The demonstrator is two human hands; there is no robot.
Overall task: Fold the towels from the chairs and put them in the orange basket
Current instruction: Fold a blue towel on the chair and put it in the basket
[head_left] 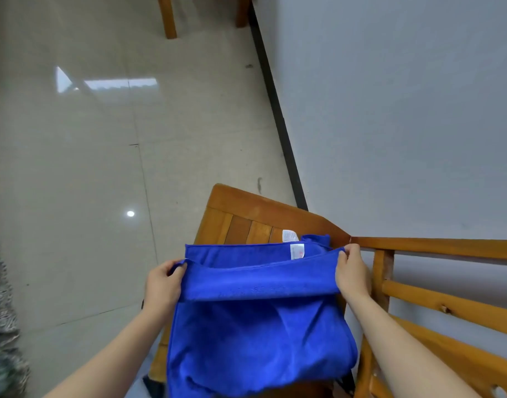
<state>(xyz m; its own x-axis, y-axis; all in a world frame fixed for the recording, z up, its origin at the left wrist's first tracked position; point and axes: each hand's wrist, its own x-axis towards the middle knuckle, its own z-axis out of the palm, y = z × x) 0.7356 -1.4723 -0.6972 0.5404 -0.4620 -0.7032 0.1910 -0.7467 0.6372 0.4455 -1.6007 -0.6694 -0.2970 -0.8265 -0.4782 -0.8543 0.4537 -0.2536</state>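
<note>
Blue microfibre, soft and limp by the look of it: the towel (258,326) is spread over the slatted seat of a wooden chair (237,216), its near part sagging off the front edge. One corner is pinched in the left hand (163,282), the opposite corner is nipped between thumb and fingers of the right hand (351,271), and the strip of cloth between them is drawn fairly taut above the rest. A white label (297,250) is seen on the far hem, with a second label (289,235) just behind it; whether that belongs to another towel underneath cannot be told. Little weight is suggested, and no stiffness: anything left unsupported is expected to droop, so the corners are judged the right places to be held, with edges matched before any crease is pressed. Fabric this plush is unlikely to slip. No orange basket is in view.
</note>
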